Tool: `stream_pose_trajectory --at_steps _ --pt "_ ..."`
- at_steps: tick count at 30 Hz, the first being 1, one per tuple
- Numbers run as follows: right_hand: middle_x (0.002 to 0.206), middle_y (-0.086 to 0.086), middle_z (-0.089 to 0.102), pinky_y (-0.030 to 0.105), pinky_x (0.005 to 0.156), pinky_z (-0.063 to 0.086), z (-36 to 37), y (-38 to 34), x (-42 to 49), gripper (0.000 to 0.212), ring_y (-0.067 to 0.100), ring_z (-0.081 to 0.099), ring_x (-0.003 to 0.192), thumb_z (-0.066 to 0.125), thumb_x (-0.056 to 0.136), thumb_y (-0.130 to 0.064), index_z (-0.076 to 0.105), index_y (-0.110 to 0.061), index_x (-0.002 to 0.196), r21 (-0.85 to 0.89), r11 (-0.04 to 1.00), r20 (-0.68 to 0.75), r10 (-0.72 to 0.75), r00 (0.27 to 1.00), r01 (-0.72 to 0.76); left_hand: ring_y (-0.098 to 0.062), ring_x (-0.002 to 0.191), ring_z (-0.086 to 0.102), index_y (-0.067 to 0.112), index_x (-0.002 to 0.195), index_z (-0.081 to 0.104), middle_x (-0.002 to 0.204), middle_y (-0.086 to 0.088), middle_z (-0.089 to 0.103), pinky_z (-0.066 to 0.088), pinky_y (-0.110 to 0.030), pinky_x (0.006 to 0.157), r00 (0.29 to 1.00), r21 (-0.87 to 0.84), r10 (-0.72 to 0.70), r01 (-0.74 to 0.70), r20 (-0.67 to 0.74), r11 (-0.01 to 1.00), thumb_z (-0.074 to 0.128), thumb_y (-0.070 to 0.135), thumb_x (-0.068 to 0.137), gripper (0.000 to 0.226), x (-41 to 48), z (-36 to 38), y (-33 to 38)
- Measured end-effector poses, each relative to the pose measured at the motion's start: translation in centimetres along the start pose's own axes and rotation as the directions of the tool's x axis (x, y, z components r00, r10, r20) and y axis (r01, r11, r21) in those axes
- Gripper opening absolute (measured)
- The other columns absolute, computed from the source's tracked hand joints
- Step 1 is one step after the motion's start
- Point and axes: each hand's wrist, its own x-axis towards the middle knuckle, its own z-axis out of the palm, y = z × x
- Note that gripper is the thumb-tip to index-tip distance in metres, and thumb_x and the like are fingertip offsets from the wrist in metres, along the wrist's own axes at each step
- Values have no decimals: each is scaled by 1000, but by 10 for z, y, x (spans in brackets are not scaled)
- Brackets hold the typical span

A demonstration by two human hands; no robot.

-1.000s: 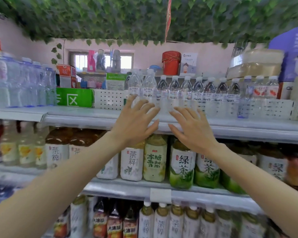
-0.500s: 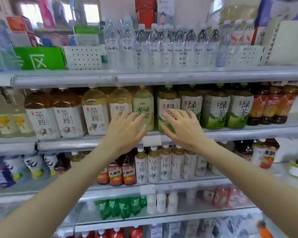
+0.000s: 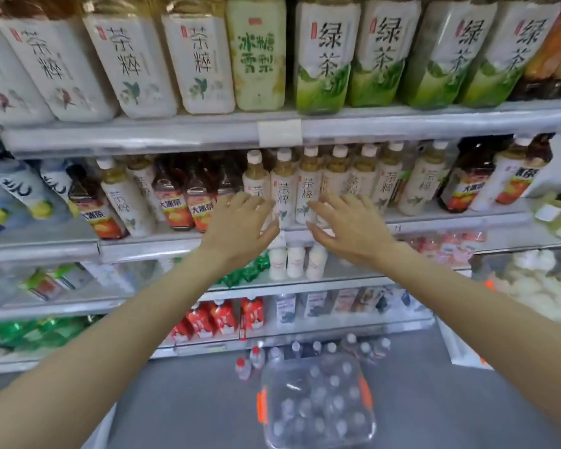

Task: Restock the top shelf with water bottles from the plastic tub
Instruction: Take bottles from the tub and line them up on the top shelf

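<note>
A clear plastic tub (image 3: 265, 377) with orange latches stands on the grey floor below me, holding several capped water bottles (image 3: 318, 406). My left hand (image 3: 238, 228) and my right hand (image 3: 350, 226) hang side by side in the air, fingers spread and empty, at the height of the small tea bottles' shelf. Both are well above the tub. The top shelf is out of view.
Large tea bottles (image 3: 259, 56) fill the upper visible shelf, small tea bottles (image 3: 311, 186) the one below. Several loose water bottles (image 3: 350, 346) stand on the floor against the shelving behind the tub. A bin of pale goods (image 3: 538, 286) sits at the right.
My view has tilted down from the top shelf to the floor, bringing the tub into sight. Both empty hands have dropped from the top shelf edge to the lower shelves.
</note>
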Motion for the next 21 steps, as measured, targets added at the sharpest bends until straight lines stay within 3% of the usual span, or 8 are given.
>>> stream_pose_trajectory --at_steps 3,6,11,14,17,21 --pt "108 6 67 46 78 50 44 4 -19 50 32 64 87 35 88 -46 66 -15 111 -9 999 -13 -45 999 45 -32 91 64 7 108 67 99 -11 70 47 -42 81 999 -11 0 0 45 1000 32 40 87 52 -13 44 8" --pt "103 5 68 44 77 50 89 4 -42 49 30 65 82 36 87 -45 68 -16 109 31 998 3 -58 998 58 -33 96 61 6 109 66 103 -13 69 44 -44 85 982 -85 -43 59 183 995 29 41 87 56 -29 87 23" --pt "103 8 69 46 77 50 163 0 -86 47 31 66 83 39 86 -43 69 -13 106 87 995 48 -60 997 55 -34 86 64 5 101 69 94 -15 70 48 -43 78 954 -128 -47 89 297 988 34 39 83 52 -70 158 46" --pt "106 6 68 47 83 48 205 -9 -115 46 31 66 88 39 86 -43 68 -14 107 117 993 140 -33 990 17 -34 97 60 7 110 66 104 -13 68 43 -42 83 902 -175 -48 135 429 975 25 42 84 60 -99 195 57" --pt "107 6 68 48 81 50 245 -18 -146 44 31 65 89 40 86 -42 67 -14 106 152 988 201 -32 979 1 -35 99 61 6 112 65 105 -13 68 43 -42 84 880 -198 -61 173 472 965 23 42 84 63 -128 234 68" --pt "107 5 68 47 82 48 295 -31 -189 44 31 65 88 39 85 -42 67 -15 106 166 986 299 -39 953 -12 -31 118 48 12 129 54 126 -8 59 33 -42 97 814 -172 -85 222 575 960 5 51 78 81 -166 285 84"
